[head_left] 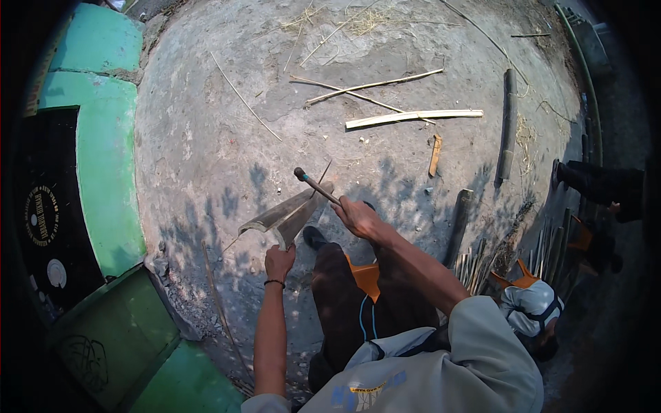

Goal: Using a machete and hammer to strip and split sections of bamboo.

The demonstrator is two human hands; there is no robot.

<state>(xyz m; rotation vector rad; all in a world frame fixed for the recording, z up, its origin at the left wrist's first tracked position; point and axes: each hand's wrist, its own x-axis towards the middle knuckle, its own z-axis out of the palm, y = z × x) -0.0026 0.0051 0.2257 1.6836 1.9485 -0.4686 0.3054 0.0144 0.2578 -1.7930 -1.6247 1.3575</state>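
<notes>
My left hand (279, 263), with a dark bracelet at the wrist, is closed at the near edge of a split bamboo length (292, 212). The bamboo is grey-brown and hollow, and its open end faces left. My right hand (359, 219) is wrapped round the shaft of a hammer-like tool (320, 187); its dark rounded end with a teal band points up and left, above the bamboo. A thin dark blade-like piece (325, 171) stands at the bamboo's far end and crosses behind the shaft. Whether it is wedged in the bamboo, I cannot tell.
Pale split strips (413, 118) and thin sticks (375, 87) lie on the grey ground ahead. Bamboo poles (508, 124) and a short orange-brown piece (434, 154) lie to the right. A green wall (110, 165) borders the left; another person (530, 306) is at lower right.
</notes>
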